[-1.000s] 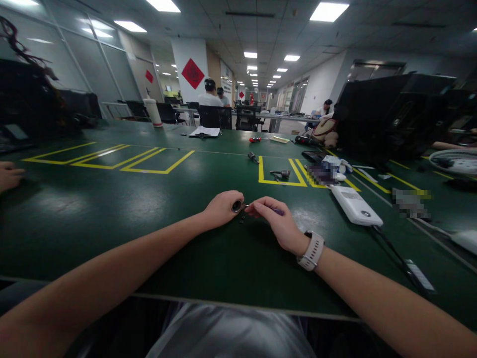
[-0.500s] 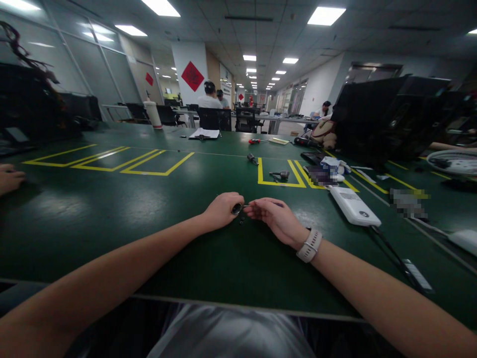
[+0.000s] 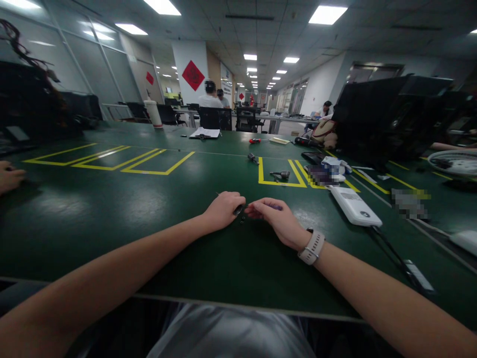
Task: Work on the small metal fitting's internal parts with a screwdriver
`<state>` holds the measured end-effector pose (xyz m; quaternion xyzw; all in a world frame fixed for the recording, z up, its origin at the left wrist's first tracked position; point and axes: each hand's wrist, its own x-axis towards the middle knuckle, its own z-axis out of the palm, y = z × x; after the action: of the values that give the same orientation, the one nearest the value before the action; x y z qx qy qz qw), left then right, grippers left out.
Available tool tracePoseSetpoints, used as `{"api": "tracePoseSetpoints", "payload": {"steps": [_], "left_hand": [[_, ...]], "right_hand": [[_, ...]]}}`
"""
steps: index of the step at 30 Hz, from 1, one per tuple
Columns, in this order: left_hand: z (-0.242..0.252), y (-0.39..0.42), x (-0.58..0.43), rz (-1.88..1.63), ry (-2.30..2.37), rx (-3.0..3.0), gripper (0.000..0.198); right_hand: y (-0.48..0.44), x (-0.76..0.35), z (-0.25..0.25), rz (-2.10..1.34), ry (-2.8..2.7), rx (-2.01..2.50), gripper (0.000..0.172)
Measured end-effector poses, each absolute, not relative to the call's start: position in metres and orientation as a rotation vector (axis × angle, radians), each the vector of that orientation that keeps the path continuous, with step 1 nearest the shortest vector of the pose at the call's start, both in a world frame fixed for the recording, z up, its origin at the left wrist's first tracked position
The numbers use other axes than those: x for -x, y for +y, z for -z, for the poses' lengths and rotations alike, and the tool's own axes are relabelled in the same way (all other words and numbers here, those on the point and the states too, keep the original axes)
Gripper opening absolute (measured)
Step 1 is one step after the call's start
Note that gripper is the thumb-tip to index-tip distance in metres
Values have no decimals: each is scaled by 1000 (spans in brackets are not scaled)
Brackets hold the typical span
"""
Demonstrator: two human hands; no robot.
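Note:
My left hand (image 3: 223,211) is closed around a dark cylindrical part (image 3: 238,210), whose round open end faces right. Only that rim shows; the fingers cover everything else. Just to its right, my right hand (image 3: 274,215) pinches a slim screwdriver-like tool with a dark purple handle (image 3: 276,207). Fingers hide most of the tool, and its tip is hard to see. A small gap separates the two hands. Tiny dark pieces (image 3: 242,220) lie on the table between and below them, too small to name.
On the green table (image 3: 149,248) are two dark metal-ended parts, one (image 3: 283,174) inside yellow tape and another (image 3: 252,158) behind. A red-handled screwdriver (image 3: 255,141), clipboard (image 3: 204,133) and white power bank-like box (image 3: 354,206) lie farther off. Another person's hand (image 3: 9,178) rests at left.
My right hand has drawn slightly right, and the thin shaft that reached to the round part no longer shows there. The left hand has turned the part's open end a little.

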<state>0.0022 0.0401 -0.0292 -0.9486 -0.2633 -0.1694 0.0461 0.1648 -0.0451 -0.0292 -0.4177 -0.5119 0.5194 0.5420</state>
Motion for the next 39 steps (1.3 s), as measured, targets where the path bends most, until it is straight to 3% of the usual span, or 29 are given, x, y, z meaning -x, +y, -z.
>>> {"api": "tracePoseSetpoints", "payload": {"steps": [7,19,29,39], "left_hand": [[32,43,-2,529,-796,2907,13],[27,46,0,634,-1157,2918,6],[-2,50,17,774,-1385,2603,49],[-8,41,11,1296,-1744,3050,34]], "right_hand": [[-36,-173,35,-1478,-1019,878,15],[-44,-171,28,-1416,-1001,971,15],[-41,-173,31,-1188,-1033,1116,25],[-44,-170,26,-1046,-1276,1260,25]]}}
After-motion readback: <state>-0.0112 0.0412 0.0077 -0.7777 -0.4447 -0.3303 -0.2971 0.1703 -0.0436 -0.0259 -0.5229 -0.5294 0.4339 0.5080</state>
